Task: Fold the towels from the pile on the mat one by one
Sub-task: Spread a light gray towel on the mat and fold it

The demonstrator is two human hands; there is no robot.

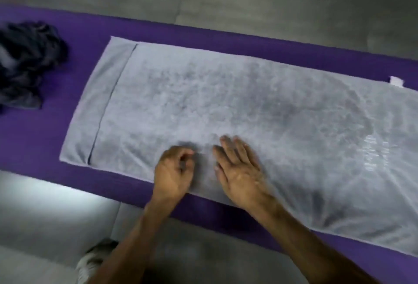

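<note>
Currently grey towel (226, 107) lies flat on the purple mat (181, 33), right hand (239, 170) splayed flat on its near edge, left hand (174, 170) curled, apparently empty; one-sided pull could skew the fold.

Both forearms bare, reaching forward from lower edge, converging toward centre. Left hand (174, 172): back up, fingers curled under toward palm, thumb tucked near fingertips; whether it pinches anything, cannot tell. Right hand (239, 168): palm down, fingers straight, slightly spread, pointing away from body. Hands close side by side, not touching. Edges motion-blurred.
</note>
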